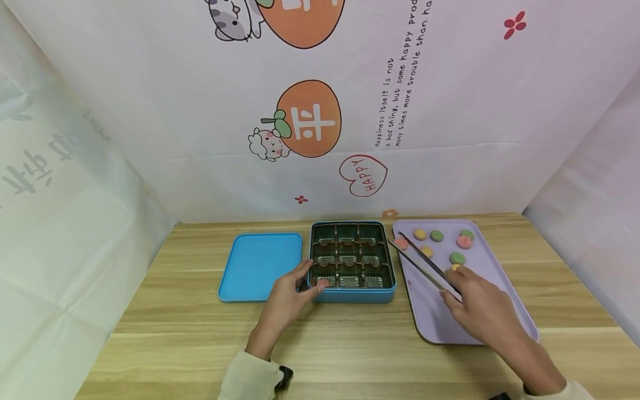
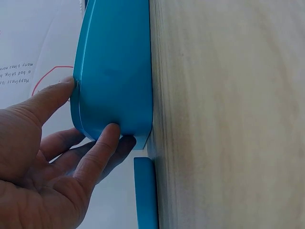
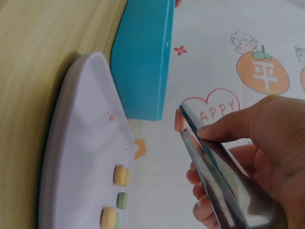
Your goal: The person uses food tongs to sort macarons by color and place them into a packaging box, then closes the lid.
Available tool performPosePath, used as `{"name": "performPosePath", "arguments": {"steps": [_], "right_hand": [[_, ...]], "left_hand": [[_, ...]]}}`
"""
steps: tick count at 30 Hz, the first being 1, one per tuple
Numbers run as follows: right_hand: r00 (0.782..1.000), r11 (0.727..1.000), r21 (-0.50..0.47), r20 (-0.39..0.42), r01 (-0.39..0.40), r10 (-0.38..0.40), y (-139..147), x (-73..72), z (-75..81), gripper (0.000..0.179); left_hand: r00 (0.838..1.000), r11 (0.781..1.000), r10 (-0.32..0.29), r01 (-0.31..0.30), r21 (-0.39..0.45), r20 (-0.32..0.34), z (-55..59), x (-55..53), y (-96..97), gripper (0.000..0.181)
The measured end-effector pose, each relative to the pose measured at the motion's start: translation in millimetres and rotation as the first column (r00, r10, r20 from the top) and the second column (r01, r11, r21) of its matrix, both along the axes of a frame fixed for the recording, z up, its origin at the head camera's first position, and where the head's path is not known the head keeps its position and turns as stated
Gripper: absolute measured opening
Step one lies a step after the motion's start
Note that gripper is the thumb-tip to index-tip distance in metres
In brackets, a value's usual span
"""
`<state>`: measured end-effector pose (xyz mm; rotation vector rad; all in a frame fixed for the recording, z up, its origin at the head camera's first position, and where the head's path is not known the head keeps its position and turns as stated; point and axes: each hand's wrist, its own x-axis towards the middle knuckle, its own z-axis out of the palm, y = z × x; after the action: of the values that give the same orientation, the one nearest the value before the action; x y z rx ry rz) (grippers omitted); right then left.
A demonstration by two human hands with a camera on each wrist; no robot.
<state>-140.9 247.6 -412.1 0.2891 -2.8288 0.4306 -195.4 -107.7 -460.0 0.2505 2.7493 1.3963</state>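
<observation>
My left hand [image 1: 289, 297] holds the front left corner of a blue tin box [image 1: 354, 296], thumb at the rim and fingers round the side. The box has a dark plastic insert [image 1: 348, 253] with rows of compartments. A small pink patch shows beside the thumb in the front left compartment. My right hand [image 1: 482, 303] grips metal tongs [image 1: 425, 259]. Between the tong tips is a pink macaron [image 3: 179, 120], held above the left edge of a lilac tray [image 1: 450, 316], close to the box's right side. Several yellow, green and pink macarons lie on the tray.
A blue lid [image 1: 260, 266] lies on the wooden table [image 1: 200, 344] left of the box. Behind the table hangs a white printed cloth [image 1: 210, 128]. Pink crumbs [image 3: 111, 117] dot the tray.
</observation>
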Motion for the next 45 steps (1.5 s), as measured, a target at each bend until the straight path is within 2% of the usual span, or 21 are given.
{"name": "performPosePath", "arguments": {"steps": [11, 24, 33, 45], "right_hand": [[0.999, 0.999, -0.01, 0.021, -0.04, 0.04, -25, -4.3, 3.5, 0.029], [0.991, 0.991, -0.004, 0.009, -0.134, 0.134, -64, -13.3, 5.2, 0.032], [0.987, 0.987, -0.006, 0.04, -0.158, 0.158, -88, -19.1, 2.2, 0.035], [0.983, 0.983, 0.037, 0.029, -0.181, 0.18, -106, -30.3, -4.8, 0.03]], "left_hand": [[1.0, 1.0, -0.001, 0.001, 0.006, -0.001, 0.4, -0.6, 0.0, 0.069], [1.0, 1.0, -0.008, 0.009, 0.014, -0.009, 1.6, -0.9, -0.8, 0.067], [1.0, 1.0, -0.016, 0.016, 0.019, -0.004, 0.9, -1.3, -1.2, 0.067], [1.0, 1.0, -0.014, 0.014, 0.018, 0.008, 0.7, -2.0, -1.1, 0.067]]}}
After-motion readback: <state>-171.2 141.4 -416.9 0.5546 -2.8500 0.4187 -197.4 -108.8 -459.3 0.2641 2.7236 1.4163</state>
